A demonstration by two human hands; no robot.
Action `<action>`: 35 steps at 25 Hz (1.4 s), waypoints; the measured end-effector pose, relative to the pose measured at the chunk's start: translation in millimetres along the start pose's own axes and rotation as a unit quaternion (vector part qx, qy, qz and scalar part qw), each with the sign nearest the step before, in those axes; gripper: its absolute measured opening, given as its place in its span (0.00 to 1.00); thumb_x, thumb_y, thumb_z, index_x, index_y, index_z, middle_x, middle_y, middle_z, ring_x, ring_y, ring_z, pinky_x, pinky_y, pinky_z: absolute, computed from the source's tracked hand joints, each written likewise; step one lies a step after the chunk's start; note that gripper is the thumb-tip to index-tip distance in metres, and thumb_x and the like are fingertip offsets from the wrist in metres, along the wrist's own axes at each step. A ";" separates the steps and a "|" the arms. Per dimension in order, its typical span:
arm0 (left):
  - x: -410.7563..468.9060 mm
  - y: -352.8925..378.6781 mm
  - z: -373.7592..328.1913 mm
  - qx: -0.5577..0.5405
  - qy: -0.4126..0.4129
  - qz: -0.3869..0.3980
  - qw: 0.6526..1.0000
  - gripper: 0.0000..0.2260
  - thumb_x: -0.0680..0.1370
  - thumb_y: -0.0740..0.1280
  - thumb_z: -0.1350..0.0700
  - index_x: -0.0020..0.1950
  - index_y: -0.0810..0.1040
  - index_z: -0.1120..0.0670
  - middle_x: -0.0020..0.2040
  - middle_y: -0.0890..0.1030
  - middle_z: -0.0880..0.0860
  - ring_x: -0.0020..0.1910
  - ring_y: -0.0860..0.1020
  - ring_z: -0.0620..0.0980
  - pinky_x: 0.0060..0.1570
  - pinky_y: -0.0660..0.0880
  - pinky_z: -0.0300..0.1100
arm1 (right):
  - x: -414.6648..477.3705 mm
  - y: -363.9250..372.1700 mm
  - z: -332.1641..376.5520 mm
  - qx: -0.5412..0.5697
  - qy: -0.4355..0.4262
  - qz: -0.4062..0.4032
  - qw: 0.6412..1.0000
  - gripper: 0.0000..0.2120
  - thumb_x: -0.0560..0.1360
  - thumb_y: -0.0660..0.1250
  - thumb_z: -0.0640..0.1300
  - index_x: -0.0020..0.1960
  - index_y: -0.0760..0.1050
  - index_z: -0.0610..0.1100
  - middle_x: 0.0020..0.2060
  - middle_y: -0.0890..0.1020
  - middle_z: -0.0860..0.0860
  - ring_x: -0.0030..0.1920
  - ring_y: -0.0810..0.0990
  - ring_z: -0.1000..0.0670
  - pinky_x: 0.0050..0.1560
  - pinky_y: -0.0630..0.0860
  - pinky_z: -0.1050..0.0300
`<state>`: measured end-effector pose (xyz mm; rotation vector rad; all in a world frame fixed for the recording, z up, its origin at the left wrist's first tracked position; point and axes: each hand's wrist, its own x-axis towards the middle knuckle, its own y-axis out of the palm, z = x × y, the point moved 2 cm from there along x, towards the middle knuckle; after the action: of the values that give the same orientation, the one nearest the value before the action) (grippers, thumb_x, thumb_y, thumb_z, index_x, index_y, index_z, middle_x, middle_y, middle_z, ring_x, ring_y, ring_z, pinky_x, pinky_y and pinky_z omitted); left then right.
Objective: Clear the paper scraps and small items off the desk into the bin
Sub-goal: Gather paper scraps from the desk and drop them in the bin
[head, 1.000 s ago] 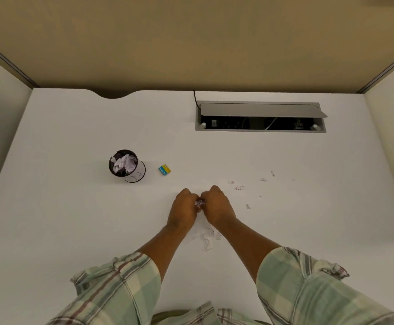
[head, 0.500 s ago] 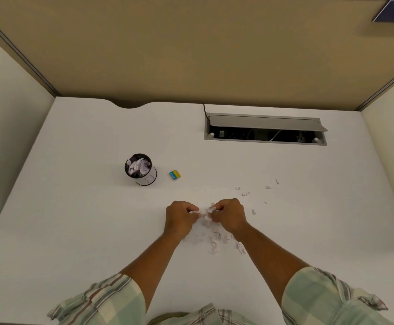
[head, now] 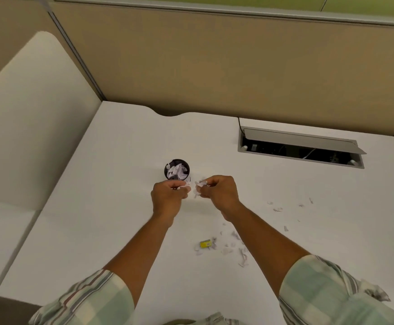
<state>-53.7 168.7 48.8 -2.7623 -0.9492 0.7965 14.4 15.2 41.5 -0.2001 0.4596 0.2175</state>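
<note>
The person is carrying two pinches of scraps to the bin [head: 177, 169], a small dark cup standing on the white surface [head: 121, 207], already well filled with white paper.

The left hand [head: 169, 198] hangs just near of the bin, its fingers [head: 183, 189] closed on a bunch of scraps [head: 186, 184] that pokes out at the rim's near edge. Just beside it, apart by a narrow gap, the right hand [head: 219, 192] has its fingers [head: 205, 186] pinched shut on a second bunch [head: 199, 184], with a shred or two dangling below; whether those are held or falling cannot be told.

By the look of it, the next move calls for bringing both hands a little farther, squarely over the bin's mouth, and opening the fingers there. The mouth is narrow and the bin nearly full, so light scraps could slide off the heap or drift onto the surface.

More remains. Near of the hands, between the forearms, lies a loose scatter of shreds [head: 232, 245] with a small yellow item [head: 205, 244] at its left edge. Farther right a few stray bits [head: 278, 209] are spread well apart. At the far right an open cable tray [head: 301, 147] is sunk into the surface, clear of the hands' path. Nothing stands between the hands and the bin.
</note>
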 end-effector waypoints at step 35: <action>97.7 -3.0 -13.5 0.509 0.154 0.021 0.846 0.09 0.82 0.64 0.54 0.51 0.83 0.55 0.46 0.85 0.54 0.42 0.83 0.54 0.40 0.78 0.44 | 74.1 105.9 31.9 -0.670 -0.214 -0.004 0.710 0.03 0.72 0.72 0.43 0.43 0.80 0.51 0.45 0.68 0.50 0.50 0.71 0.45 0.52 0.67 0.48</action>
<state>16.7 230.7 17.9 -1.8643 -0.2431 0.5732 65.8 136.2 20.5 -1.5648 -0.2654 0.5553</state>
